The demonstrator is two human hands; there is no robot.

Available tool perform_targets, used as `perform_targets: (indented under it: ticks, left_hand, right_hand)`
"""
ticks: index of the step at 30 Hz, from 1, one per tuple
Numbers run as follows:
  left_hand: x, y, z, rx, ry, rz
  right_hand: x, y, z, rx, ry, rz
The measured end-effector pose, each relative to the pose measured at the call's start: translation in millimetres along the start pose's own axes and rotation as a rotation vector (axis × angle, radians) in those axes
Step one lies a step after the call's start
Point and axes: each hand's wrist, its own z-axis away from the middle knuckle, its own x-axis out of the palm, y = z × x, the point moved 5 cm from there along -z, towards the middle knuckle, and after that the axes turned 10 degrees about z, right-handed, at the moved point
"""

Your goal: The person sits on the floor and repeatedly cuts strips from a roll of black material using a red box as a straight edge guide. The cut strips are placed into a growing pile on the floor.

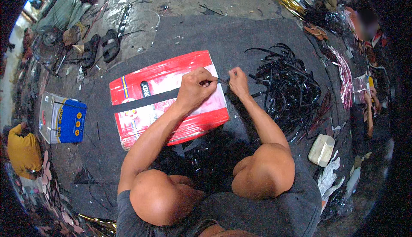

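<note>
"Where is the black strip (150, 101)?"

"Lying across the red-and-white panel (180, 64), from its left edge until it passes under the left hand (197, 86). The panel rests on the dark mat (96, 140)."

"And the hands?"

"The left one is over the panel, finger and thumb seemingly pinching a thin dark strand (222, 81). The right hand (238, 83) is just beyond the panel's right edge, fingers curled near the strand's other end. It is blurred, so whether it grips cannot be told."

"How far along does the work look?"

"Partway, at a guess. The strip is laid out flat, but the strand between the hands looks unfinished. A tangled heap of black strips (292, 80) lies to the right; whether those are done or waiting, nobody could say from here."
</note>
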Motion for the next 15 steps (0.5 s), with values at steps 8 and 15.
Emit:
perform_targets:
  ticks: [8,15]
  left_hand:
    - [2,-4,2,0.009,-0.004,0.024]
    - [7,-1,-4,0.025,0.014,0.036]
  right_hand:
    - [9,106,8,0.186,-0.029,0.423]
    - [-38,31,-25,-0.119,0.005,-0.105]
